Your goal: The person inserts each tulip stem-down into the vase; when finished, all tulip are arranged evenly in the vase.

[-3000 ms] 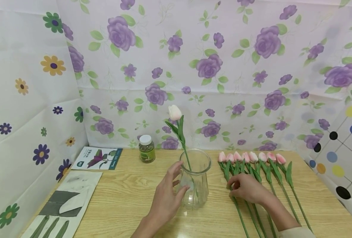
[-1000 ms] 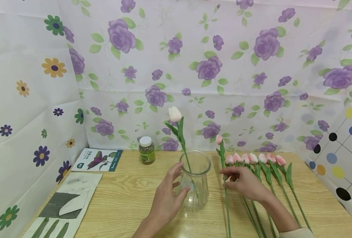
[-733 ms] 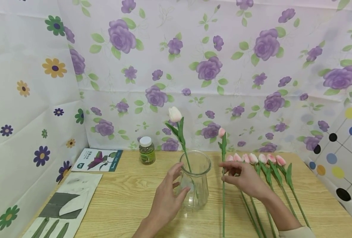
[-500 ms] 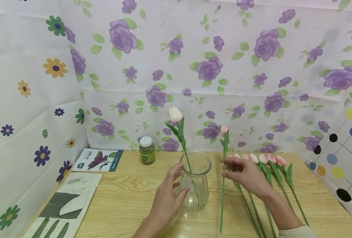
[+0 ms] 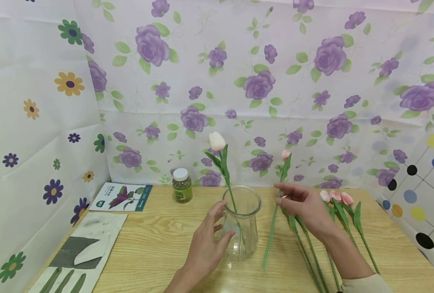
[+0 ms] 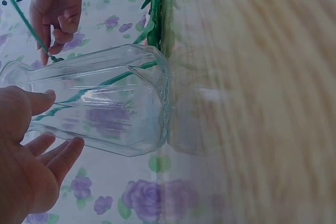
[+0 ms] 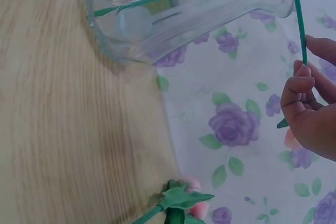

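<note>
A clear glass vase (image 5: pixel 251 230) stands upright at mid-table, holding one white tulip (image 5: pixel 217 141) that leans left. My left hand (image 5: pixel 205 241) curves round the vase's left side; in the left wrist view its thumb and fingers (image 6: pixel 67 157) lie against the glass near the neck. Right of the vase, my right hand (image 5: pixel 306 208) pinches a pink tulip (image 5: pixel 286 155) by its green stem, bud up and stem slanting down to the left. In the right wrist view the stem (image 7: pixel 299 19) overlaps the vase's mouth. More pink tulips (image 5: pixel 335 196) lie beneath my right arm, some heads hidden.
A white-capped jar (image 5: pixel 182 191) stands behind and left of the vase. A booklet (image 5: pixel 119 197) and a pale sheet with grey and green shapes (image 5: pixel 78 250) lie along the table's left side. Flowered cloth (image 5: pixel 187 162) hangs behind the wooden table (image 5: pixel 154 240).
My right hand has picked one pink tulip from the row, raised it and tilted it so its lower stem swings toward the vase. My left hand stays at the vase.
</note>
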The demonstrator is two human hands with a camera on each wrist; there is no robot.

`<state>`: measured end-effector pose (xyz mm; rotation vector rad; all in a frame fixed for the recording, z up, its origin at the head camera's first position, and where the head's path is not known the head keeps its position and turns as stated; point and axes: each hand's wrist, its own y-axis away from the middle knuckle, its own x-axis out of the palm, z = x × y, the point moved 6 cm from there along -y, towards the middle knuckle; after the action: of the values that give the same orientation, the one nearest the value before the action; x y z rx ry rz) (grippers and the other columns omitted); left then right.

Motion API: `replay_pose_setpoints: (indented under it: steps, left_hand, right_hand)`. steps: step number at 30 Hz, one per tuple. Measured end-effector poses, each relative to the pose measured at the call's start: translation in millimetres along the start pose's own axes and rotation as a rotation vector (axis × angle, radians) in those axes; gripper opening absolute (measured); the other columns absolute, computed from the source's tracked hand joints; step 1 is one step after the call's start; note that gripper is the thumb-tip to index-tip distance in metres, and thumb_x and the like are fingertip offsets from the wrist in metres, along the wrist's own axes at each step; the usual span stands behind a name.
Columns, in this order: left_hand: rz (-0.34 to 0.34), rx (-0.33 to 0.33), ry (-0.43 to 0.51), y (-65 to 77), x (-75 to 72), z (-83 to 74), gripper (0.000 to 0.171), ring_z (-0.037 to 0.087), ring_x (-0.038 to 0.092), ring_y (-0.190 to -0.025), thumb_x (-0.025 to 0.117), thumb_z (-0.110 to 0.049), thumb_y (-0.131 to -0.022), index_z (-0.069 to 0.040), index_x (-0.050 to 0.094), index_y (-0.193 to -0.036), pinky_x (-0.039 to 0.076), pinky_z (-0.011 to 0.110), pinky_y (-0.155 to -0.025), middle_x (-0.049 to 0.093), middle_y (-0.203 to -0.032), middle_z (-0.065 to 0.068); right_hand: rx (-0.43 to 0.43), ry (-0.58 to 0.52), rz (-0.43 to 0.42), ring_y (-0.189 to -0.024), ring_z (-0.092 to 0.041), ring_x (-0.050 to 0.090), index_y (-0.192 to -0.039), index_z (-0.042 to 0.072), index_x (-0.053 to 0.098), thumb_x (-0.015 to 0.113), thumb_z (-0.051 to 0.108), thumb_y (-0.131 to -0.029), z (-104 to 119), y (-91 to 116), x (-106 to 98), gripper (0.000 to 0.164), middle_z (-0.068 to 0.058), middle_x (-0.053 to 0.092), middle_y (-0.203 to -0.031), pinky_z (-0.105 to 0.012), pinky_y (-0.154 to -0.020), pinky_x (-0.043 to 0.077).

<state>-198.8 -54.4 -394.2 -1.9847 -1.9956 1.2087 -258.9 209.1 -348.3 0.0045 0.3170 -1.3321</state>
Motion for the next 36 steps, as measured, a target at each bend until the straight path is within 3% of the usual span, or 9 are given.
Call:
replay_pose_setpoints:
  steps: [7, 15, 19, 36]
  left_hand:
    - [0.003, 0.008, -0.005, -1.0, 0.3, -0.7, 0.09, 0.037, 0.067, -0.129, 0.082, 0.005, -0.087, -0.017, 0.034, -0.16, 0.066, 0.037, -0.095, 0.057, -0.152, 0.017]
    - [0.01, 0.004, -0.012, -1.7, 0.2, -1.5, 0.089, 0.037, 0.066, -0.13, 0.082, 0.004, -0.087, -0.016, 0.035, -0.159, 0.066, 0.038, -0.095, 0.057, -0.151, 0.017]
    - [0.012, 0.002, -0.01, -1.5, 0.4, -1.4, 0.091, 0.037, 0.066, -0.13, 0.082, 0.003, -0.088, -0.021, 0.033, -0.16, 0.066, 0.038, -0.096, 0.058, -0.151, 0.017]
    - [0.013, -0.011, -0.011, -0.2, -0.2, -1.7, 0.09, 0.036, 0.066, -0.13, 0.082, 0.004, -0.087, -0.02, 0.034, -0.16, 0.065, 0.036, -0.096, 0.057, -0.152, 0.016]
  right_hand:
    - [-0.005, -0.13, -0.049, -0.07, -0.011, 0.046, -0.146, 0.006, 0.061, 0.063, 0.005, -0.105, 6.8, -4.1, 0.5, 0.041, 0.009, 0.063, -0.102, -0.031, -0.064, 0.044]
    - [0.035, -0.207, -0.165, -0.076, -0.008, 0.056, -0.142, 0.009, 0.065, 0.073, 0.016, -0.101, 12.2, -9.5, -1.8, 0.042, 0.006, 0.061, -0.103, -0.021, -0.064, 0.054]
    - [0.046, -0.248, -0.216, -0.072, -0.009, 0.053, -0.137, 0.014, 0.068, 0.076, 0.016, -0.099, 13.7, -11.0, -2.2, 0.038, 0.006, 0.063, -0.1, -0.023, -0.061, 0.05]
    - [0.063, -0.282, -0.338, -0.071, -0.01, 0.051, -0.128, 0.017, 0.072, 0.077, 0.014, -0.098, 9.3, -14.4, -7.8, 0.031, 0.009, 0.067, -0.093, -0.024, -0.059, 0.047]
